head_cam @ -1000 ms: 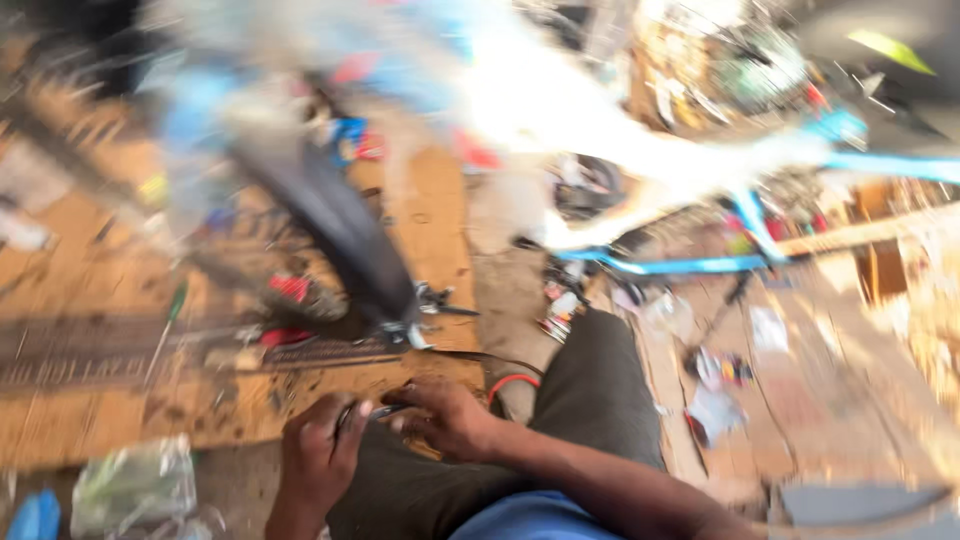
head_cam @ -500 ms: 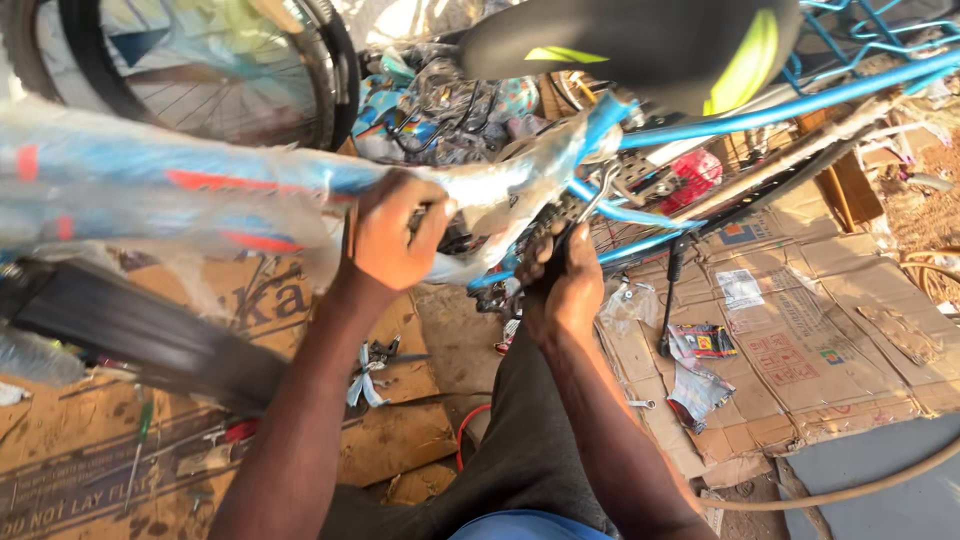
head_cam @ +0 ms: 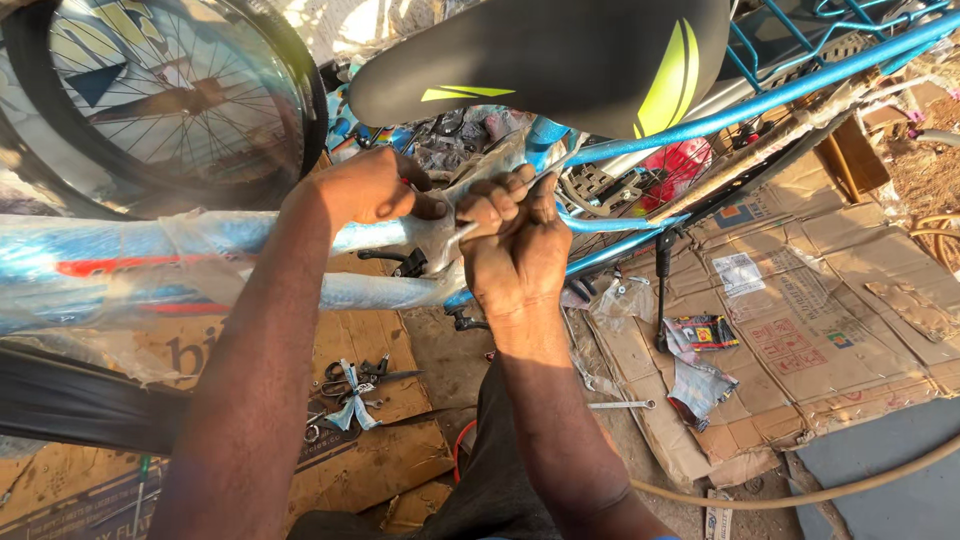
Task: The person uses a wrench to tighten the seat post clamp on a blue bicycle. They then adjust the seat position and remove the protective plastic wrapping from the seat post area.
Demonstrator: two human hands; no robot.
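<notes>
hands meet on the wrapped blue frame under the saddle. left hand grip wraps a tube. right hand grip pinches the plastic wrap.

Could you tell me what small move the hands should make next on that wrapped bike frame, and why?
Probably pull the clear plastic wrap off the blue bike frame near the seat post. Both the left hand and right hand already pinch it at the junction below the black saddle, where it looks bunched.

Spanner on flattened cardboard
</notes>
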